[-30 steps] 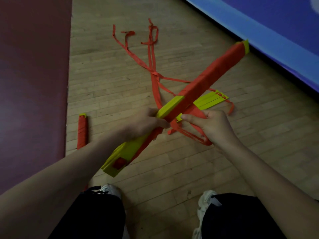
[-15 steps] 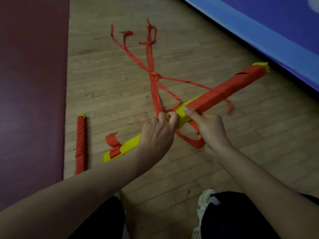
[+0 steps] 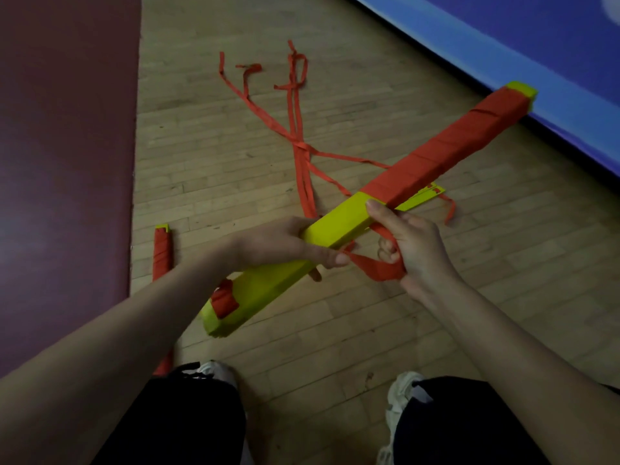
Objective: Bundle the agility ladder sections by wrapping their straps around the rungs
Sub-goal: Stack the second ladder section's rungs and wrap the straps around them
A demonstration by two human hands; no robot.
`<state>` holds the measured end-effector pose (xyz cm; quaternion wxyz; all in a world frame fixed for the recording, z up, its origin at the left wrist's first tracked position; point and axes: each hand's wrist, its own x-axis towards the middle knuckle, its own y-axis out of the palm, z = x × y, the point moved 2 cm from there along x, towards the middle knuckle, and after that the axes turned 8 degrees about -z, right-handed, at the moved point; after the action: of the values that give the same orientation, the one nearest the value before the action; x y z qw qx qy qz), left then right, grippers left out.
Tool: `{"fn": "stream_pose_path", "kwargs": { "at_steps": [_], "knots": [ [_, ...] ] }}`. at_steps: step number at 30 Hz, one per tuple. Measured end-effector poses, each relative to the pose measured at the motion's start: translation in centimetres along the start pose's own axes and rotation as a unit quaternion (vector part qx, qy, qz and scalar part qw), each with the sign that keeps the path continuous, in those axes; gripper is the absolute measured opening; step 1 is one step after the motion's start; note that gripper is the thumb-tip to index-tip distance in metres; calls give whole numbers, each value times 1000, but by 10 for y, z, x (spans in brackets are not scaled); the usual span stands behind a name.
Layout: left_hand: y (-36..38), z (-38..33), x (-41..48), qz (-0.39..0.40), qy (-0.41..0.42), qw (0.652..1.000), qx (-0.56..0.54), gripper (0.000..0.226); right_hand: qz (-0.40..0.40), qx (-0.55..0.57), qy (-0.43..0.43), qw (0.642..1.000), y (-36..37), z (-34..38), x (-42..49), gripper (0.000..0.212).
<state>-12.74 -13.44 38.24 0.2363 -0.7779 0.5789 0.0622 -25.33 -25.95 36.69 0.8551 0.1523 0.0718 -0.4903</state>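
Note:
A stack of yellow ladder rungs point(image 3: 339, 226) runs diagonally from lower left to upper right above the floor. Red strap wraps its far half point(image 3: 446, 146). My left hand point(image 3: 285, 245) grips the bare yellow middle from the left, fingers curled round it. My right hand point(image 3: 407, 241) holds a loop of red strap point(image 3: 375, 266) just under the stack, index finger laid on the rung's top edge. Loose red strap tails point(image 3: 298, 135) trail across the floor beyond. Another yellow rung piece point(image 3: 421, 198) lies on the floor under the stack.
A finished red-wrapped bundle point(image 3: 162, 250) lies on the wooden floor point(image 3: 214, 156) at left, beside a dark red mat point(image 3: 63, 162). A blue mat point(image 3: 503, 38) borders the upper right. My knees and white shoes point(image 3: 214, 369) are at the bottom.
The rung stack has been turned over and lifted, its far end swinging up toward the blue mat. My right hand has brought the strap loop under the stack.

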Motion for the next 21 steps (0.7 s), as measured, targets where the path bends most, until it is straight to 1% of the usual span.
{"fn": "stream_pose_path", "kwargs": {
  "at_steps": [2,4,6,7,8,9,11,13,14,17,19,21],
  "knots": [
    [0,5,-1,52,-43,996,-52,32,24,10,1,1000,0,1,-1,24],
    [-1,10,-3,87,-75,988,-107,40,49,10,2,999,0,1,-2,20],
    [-3,14,-4,115,-91,978,-150,57,71,16,4,997,0,1,-2,18],
    [-3,16,-4,130,-96,973,-162,69,84,19,4,996,0,1,-2,17],
    [-3,17,-4,141,-98,970,-170,76,99,23,4,995,0,1,-3,16],
    [-3,18,-4,144,-97,969,-177,76,115,25,3,993,0,2,-4,16],
    [-2,18,-4,147,-90,966,-195,69,140,17,-2,990,0,3,-5,17],
    [1,17,-4,141,-85,963,-215,61,148,-5,-8,989,-1,5,-6,20],
    [3,15,-5,135,-83,963,-220,60,145,-17,-10,989,-1,6,-5,20],
    [5,6,-6,111,-78,966,-221,67,140,-68,-34,987,-3,7,-2,16],
    [2,5,-5,90,-89,972,-198,71,135,-113,-54,983,-4,6,-2,12],
    [-2,6,-4,67,-98,978,-170,71,119,-125,-42,984,-7,2,1,13]
  ]
}}
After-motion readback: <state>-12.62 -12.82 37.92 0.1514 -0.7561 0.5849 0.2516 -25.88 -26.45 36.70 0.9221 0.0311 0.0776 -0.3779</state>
